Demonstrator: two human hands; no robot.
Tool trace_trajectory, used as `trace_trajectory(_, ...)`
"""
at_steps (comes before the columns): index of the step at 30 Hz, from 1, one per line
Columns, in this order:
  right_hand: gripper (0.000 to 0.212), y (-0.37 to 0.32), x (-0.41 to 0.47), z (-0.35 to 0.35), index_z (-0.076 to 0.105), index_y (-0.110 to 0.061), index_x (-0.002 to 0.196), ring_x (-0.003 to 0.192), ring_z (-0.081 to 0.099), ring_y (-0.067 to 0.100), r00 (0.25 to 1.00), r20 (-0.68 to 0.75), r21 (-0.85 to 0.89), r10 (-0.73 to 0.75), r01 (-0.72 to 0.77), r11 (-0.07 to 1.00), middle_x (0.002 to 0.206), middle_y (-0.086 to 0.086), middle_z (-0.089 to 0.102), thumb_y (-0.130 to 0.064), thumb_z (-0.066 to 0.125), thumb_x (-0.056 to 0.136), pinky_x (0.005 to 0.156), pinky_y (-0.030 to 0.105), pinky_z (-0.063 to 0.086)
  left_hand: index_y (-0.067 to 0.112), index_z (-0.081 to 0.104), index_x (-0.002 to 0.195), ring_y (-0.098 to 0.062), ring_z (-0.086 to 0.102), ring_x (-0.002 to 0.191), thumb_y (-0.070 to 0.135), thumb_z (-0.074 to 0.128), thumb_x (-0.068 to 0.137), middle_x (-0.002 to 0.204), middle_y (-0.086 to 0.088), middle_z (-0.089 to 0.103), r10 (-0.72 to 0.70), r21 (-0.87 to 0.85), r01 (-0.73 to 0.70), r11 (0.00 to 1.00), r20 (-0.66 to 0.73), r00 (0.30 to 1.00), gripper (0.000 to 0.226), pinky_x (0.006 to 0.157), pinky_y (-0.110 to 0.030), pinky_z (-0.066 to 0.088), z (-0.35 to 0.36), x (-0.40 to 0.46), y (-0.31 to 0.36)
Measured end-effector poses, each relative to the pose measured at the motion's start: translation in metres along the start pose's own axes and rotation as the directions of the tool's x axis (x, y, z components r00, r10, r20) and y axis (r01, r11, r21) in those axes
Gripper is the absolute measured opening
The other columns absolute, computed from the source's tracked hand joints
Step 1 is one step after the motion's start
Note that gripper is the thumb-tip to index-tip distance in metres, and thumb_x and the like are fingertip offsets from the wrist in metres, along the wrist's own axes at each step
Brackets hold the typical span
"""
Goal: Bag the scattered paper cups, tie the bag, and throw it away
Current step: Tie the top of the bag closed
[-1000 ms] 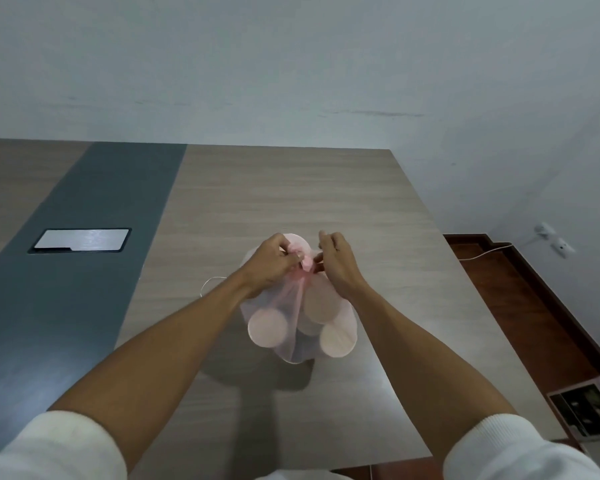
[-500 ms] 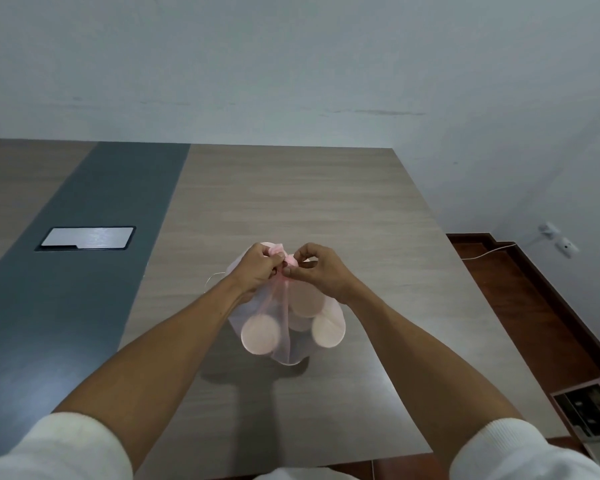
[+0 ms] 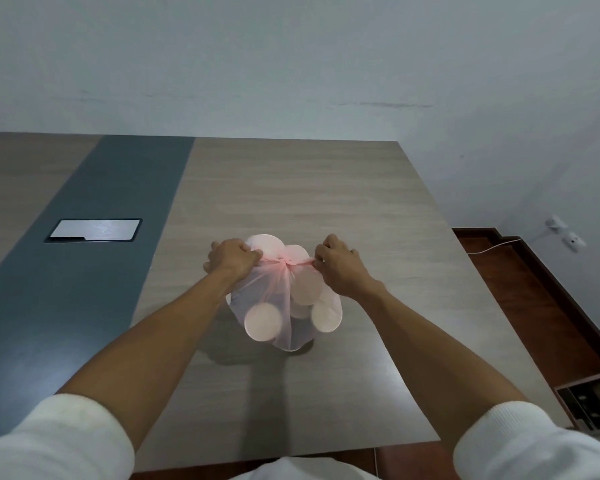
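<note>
Left hand (image 3: 230,259): fingers curled, gripping one tail of the bag's knot (image 3: 285,263).
Right hand (image 3: 340,266): gripping the opposite tail.
Bag (image 3: 284,306): translucent pink, holding paper cups (image 3: 263,322), near the tabletop's (image 3: 291,188) right edge.

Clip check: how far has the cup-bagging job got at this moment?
Bagging looks done: the paper cups sit inside the pink bag on the table, none loose in view. In hand: left hand and right hand pull the bag's ends apart at the knot. Left: throwing it away; no bin visible.
</note>
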State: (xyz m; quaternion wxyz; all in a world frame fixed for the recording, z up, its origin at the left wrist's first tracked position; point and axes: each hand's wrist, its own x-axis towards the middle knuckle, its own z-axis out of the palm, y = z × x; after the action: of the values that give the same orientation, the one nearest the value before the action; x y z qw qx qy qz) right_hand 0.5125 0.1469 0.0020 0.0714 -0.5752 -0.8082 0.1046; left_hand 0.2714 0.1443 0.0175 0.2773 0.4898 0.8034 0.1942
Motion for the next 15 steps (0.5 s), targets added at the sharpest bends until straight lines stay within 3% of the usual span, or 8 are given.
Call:
trace_trajectory(3, 0.025, 0.001, -0.005, 0.008, 0.065, -0.013, 0.11, 0.101, 0.056, 0.027, 0.998, -0.061, 0.06, 0.028, -0.024, 0.998, 0.12, 0.004, 0.05, -0.032, 0.05, 0.105, 0.091, 0.045, 0.044, 0.025, 0.076, 0.088, -0.032, 0.058, 0.11, 0.049, 0.079, 0.08, 0.129, -0.009, 0.054, 0.089, -0.018, -0.09, 0.996, -0.028, 0.996, 0.025, 0.102, -0.042, 0.047, -0.002, -0.004, -0.012)
trace_trajectory(5, 0.026, 0.001, -0.01, 0.015, 0.068, -0.014, 0.113, 0.101, 0.061, 0.027, 0.995, -0.071, 0.17, 0.077, -0.064, 0.983, 0.124, 0.004, 0.053, -0.034, 0.054, 0.104, 0.092, 0.045, 0.048, 0.022, 0.076, 0.094, -0.03, 0.054, 0.119, 0.043, 0.083, 0.079, 0.132, -0.01, 0.05, 0.151, -0.101, -0.154, 0.983, -0.04, 0.988, 0.027, 0.106, -0.041, 0.045, 0.0, -0.003, -0.027)
trace_trajectory(7, 0.036, -0.001, -0.017, 0.024, 0.063, -0.018, 0.13, 0.113, 0.062, 0.027, 0.988, -0.055, 0.287, 0.147, -0.125, 0.95, 0.137, 0.004, 0.051, -0.04, 0.055, 0.103, 0.097, 0.046, 0.052, 0.017, 0.068, 0.118, -0.031, 0.049, 0.129, 0.04, 0.083, 0.08, 0.141, -0.012, 0.045, 0.176, -0.197, -0.18, 0.964, -0.038, 0.984, 0.047, 0.112, -0.042, 0.041, 0.006, -0.004, -0.046)
trace_trajectory(10, 0.071, -0.002, -0.032, 0.043, 0.031, -0.028, 0.158, 0.142, 0.044, 0.028, 0.959, 0.029, 0.393, 0.281, -0.27, 0.879, 0.162, 0.003, 0.031, -0.063, 0.048, 0.099, 0.111, 0.053, 0.044, 0.016, 0.035, 0.154, -0.032, 0.041, 0.141, 0.045, 0.078, 0.086, 0.158, -0.013, 0.036, 0.119, -0.33, -0.098, 0.939, 0.043, 0.992, 0.086, 0.115, -0.048, 0.039, 0.016, -0.008, -0.074)
trace_trajectory(13, 0.103, -0.008, -0.047, 0.062, 0.004, -0.036, 0.163, 0.155, 0.021, 0.032, 0.874, 0.208, 0.582, 0.439, -0.471, 0.662, 0.171, 0.001, 0.01, -0.086, 0.045, 0.083, 0.121, 0.057, 0.028, 0.032, 0.014, 0.161, -0.036, 0.043, 0.139, 0.056, 0.066, 0.091, 0.162, -0.008, 0.034, 0.038, -0.446, 0.06, 0.893, 0.207, 0.978, 0.09, 0.099, -0.051, 0.051, 0.029, -0.014, -0.098)
trace_trajectory(15, 0.115, -0.011, -0.054, 0.072, 0.0, -0.036, 0.163, 0.155, 0.021, 0.034, 0.81, 0.317, 0.662, 0.493, -0.562, 0.496, 0.172, 0.003, 0.01, -0.092, 0.048, 0.074, 0.122, 0.056, 0.026, 0.05, 0.015, 0.156, -0.036, 0.046, 0.135, 0.065, 0.063, 0.089, 0.158, 0.0, 0.038, 0.003, -0.527, 0.208, 0.824, 0.37, 0.929, 0.084, 0.085, -0.053, 0.055, 0.037, -0.02, -0.111)
